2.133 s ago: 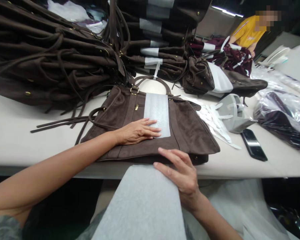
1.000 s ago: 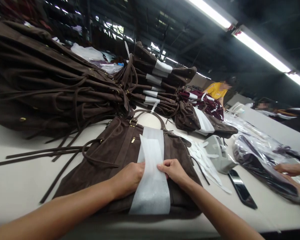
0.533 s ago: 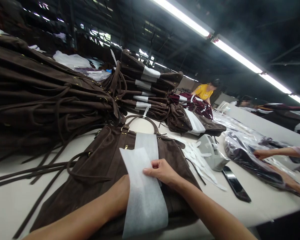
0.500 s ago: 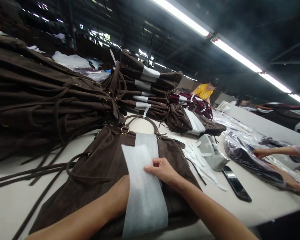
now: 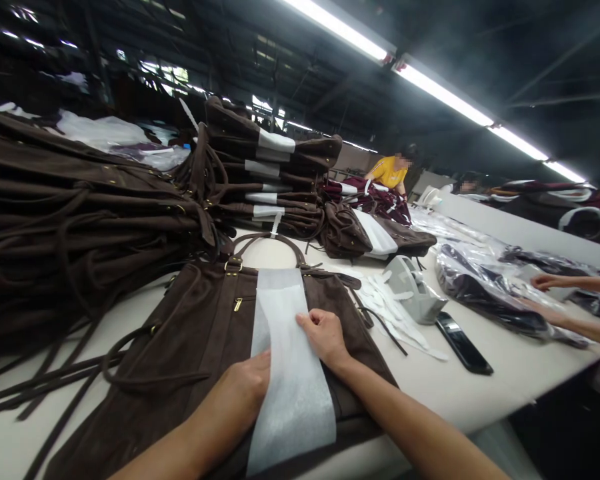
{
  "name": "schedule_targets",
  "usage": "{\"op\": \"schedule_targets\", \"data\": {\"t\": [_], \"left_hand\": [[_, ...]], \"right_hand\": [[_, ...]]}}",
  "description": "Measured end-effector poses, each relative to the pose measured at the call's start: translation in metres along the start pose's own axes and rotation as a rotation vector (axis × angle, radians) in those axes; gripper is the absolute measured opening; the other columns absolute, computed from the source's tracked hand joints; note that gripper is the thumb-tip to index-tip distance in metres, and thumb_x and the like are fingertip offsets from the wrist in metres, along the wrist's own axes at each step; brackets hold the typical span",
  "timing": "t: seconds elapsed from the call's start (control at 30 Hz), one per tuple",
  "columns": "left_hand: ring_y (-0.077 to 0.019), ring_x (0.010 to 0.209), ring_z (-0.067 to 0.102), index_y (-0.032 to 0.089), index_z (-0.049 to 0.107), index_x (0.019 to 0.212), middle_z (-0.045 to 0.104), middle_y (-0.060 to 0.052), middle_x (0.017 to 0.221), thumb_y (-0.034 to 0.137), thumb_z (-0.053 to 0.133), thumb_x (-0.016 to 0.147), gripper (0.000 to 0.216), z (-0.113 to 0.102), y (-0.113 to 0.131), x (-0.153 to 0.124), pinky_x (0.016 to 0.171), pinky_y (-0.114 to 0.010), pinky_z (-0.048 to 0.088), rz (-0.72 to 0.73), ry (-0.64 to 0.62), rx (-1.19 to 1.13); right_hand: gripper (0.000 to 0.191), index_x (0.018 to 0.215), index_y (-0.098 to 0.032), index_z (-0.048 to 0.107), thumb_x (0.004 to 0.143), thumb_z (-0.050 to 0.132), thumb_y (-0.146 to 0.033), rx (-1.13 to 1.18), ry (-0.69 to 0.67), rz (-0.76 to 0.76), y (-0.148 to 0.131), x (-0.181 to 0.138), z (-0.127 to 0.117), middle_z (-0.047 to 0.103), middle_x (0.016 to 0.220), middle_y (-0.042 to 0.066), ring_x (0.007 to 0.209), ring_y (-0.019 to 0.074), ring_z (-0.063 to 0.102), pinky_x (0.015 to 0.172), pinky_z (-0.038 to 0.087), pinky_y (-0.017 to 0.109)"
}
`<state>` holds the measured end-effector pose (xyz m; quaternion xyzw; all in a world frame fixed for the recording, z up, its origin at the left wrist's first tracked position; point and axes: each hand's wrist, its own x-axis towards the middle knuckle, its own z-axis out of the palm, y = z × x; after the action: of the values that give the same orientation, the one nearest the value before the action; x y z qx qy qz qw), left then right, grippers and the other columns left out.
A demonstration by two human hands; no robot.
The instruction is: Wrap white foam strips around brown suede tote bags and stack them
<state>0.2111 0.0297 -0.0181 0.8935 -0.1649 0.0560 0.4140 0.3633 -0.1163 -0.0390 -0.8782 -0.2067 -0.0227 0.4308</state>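
A brown suede handbag (image 5: 190, 347) lies flat on the white table (image 5: 480, 393) in front of me. A long white foam sheet (image 5: 285, 373) runs down its middle. My left hand (image 5: 247, 390) grips the sheet's left edge, fingers curled under it. My right hand (image 5: 325, 333) pinches the sheet's right edge, knuckles up, resting on the bag.
Stacks of brown bags (image 5: 80, 220) fill the left and back (image 5: 265, 187). A grey tape dispenser (image 5: 415, 293), white strips (image 5: 385, 307) and a black phone (image 5: 463, 343) lie to the right. Another person's hands (image 5: 550, 283) handle plastic-wrapped bags (image 5: 480, 293). A person in yellow (image 5: 390, 172) stands at the far end.
The sheet's lifted upper end has come down flat onto the bag. My left hand, hidden behind the sheet before, now shows at its left edge. The view has swung slightly right.
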Motion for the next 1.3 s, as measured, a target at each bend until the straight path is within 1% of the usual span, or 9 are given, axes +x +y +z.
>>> {"op": "schedule_targets", "data": {"t": [0.27,0.4,0.57,0.77,0.87,0.97,1.07,1.2,1.3], "left_hand": [[-0.0211,0.087,0.066,0.021,0.064,0.111,0.068,-0.007,0.093,0.024,0.034,0.093,0.035,-0.011,0.017,-0.004,0.076,-0.026,0.051,-0.174,-0.036,0.012],[-0.0214,0.071,0.066,0.023,0.036,0.143,0.063,0.0,0.071,0.046,0.02,0.1,0.052,-0.02,0.023,-0.007,0.072,-0.03,0.051,-0.452,0.128,0.005],[-0.022,0.084,0.068,0.024,0.004,0.153,0.066,-0.003,0.092,0.043,0.041,0.094,0.072,-0.014,0.018,-0.002,0.074,-0.031,0.055,-0.388,0.177,0.315],[-0.033,0.129,0.049,0.022,0.055,0.133,0.051,-0.017,0.139,0.016,0.052,0.083,0.051,-0.008,0.019,0.017,0.1,-0.048,0.048,-0.098,0.166,1.095],[-0.0353,0.131,0.046,0.007,0.065,0.119,0.048,-0.023,0.14,0.006,0.046,0.08,0.044,-0.008,0.034,0.04,0.105,-0.05,0.044,0.007,-0.109,1.208],[-0.0336,0.108,0.064,0.0,0.063,0.119,0.063,-0.027,0.119,-0.003,0.038,0.077,0.048,0.001,0.048,0.067,0.081,-0.042,0.058,-0.127,-0.385,1.2],[-0.034,0.103,0.065,-0.002,0.059,0.123,0.065,-0.028,0.114,-0.002,0.032,0.08,0.05,0.019,0.04,0.081,0.076,-0.044,0.058,-0.176,-0.226,1.21],[-0.0353,0.127,0.05,-0.007,0.052,0.127,0.05,-0.03,0.135,0.005,0.028,0.084,0.051,0.039,-0.004,0.071,0.104,-0.051,0.043,0.064,0.182,1.18],[-0.036,0.139,0.034,-0.008,0.042,0.136,0.038,-0.027,0.146,0.021,0.028,0.09,0.056,0.043,-0.025,0.062,0.111,-0.055,0.033,0.1,0.254,1.114]], "right_hand": [[0.04,0.055,-0.019,0.05,0.085,0.059,-0.044,-0.16,0.03,-0.026,-0.01,-0.004,-0.002,0.048,0.052,-0.005,0.053,0.0105,0.044,0.054,0.026,0.023],[0.035,0.065,-0.02,0.062,0.09,0.054,-0.043,-0.375,-0.031,-0.011,-0.019,-0.007,-0.002,0.064,0.061,0.001,0.059,0.0149,0.057,0.055,0.028,0.025],[0.036,0.083,-0.021,0.069,0.096,0.042,-0.041,-0.562,-0.096,-0.076,-0.024,-0.008,-0.002,0.073,0.077,0.008,0.07,0.0233,0.069,0.058,0.036,0.028],[0.035,0.086,-0.023,0.069,0.097,0.041,-0.041,-0.532,-0.15,-0.086,-0.025,-0.007,-0.004,0.074,0.079,0.007,0.074,0.0252,0.071,0.062,0.044,0.03],[0.034,0.087,-0.023,0.069,0.097,0.042,-0.041,-0.519,-0.16,-0.079,-0.026,-0.006,-0.005,0.074,0.08,0.007,0.075,0.0253,0.071,0.064,0.047,0.03],[0.035,0.086,-0.024,0.069,0.097,0.041,-0.042,-0.512,-0.185,-0.056,-0.027,-0.005,-0.007,0.074,0.08,0.006,0.075,0.0243,0.071,0.064,0.048,0.03],[0.031,0.087,-0.025,0.069,0.097,0.043,-0.04,-0.496,-0.257,-0.055,-0.027,-0.003,-0.011,0.074,0.079,0.005,0.074,0.0225,0.071,0.061,0.048,0.027],[0.031,0.088,-0.025,0.07,0.097,0.042,-0.035,-0.484,-0.258,-0.038,-0.026,0.001,-0.012,0.075,0.082,0.005,0.075,0.0224,0.071,0.062,0.048,0.028],[0.039,0.087,-0.023,0.071,0.098,0.036,-0.037,-0.466,-0.223,-0.019,-0.027,0.004,-0.012,0.075,0.085,0.009,0.078,0.0225,0.071,0.067,0.048,0.03]]}}
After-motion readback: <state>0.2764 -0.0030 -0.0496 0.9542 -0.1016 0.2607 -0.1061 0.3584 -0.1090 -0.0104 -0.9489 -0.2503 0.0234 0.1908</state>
